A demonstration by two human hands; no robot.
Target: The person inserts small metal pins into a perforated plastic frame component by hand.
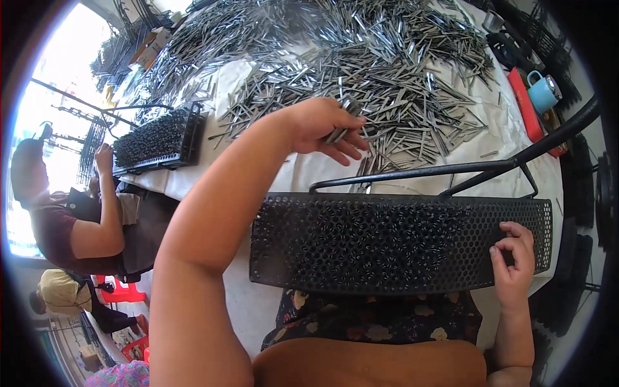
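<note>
My left hand (322,126) is raised over the table and is shut on a small bundle of thin metal pieces (342,122). Beyond it a large heap of the same grey metal pieces (361,58) covers the white cloth. In front of me stands a black perforated tray (400,242) with a curved black handle (425,173), its holes filled with upright pieces. My right hand (514,258) rests on the tray's right front corner, fingers curled, thumb and forefinger pinched together; I see nothing in it.
A second black perforated tray (158,138) sits at the table's left edge, where a seated person (71,219) reaches toward it. A blue mug (543,90) and a red flat object (525,106) lie at the right. Black racks line the far right.
</note>
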